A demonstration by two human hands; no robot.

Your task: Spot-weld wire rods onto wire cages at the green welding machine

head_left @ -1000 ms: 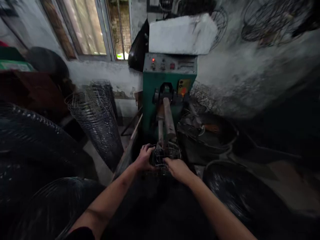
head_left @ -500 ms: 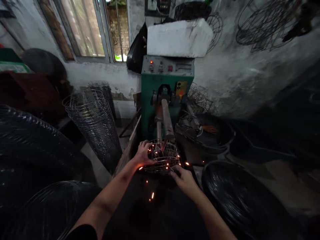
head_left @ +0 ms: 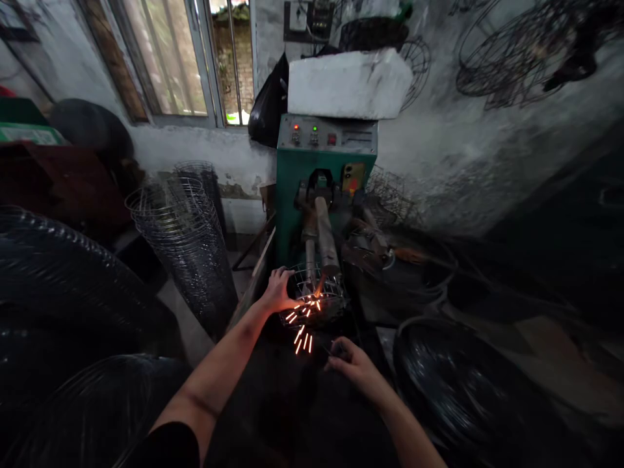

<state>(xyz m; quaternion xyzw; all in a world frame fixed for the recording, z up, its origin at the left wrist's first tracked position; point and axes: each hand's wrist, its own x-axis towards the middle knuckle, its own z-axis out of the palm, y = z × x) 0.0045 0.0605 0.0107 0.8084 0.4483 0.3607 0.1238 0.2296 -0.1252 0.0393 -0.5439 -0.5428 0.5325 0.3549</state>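
The left hand is clamping its fingers on a sparking wire basket. The right hand is curling its fingers nearby, their grip unclear.

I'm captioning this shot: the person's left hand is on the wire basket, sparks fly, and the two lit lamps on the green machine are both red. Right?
Not both: the head view shows a red lamp and, to its right, a green lamp on the green machine. The left hand is on the wire basket and sparks fly, as you say.
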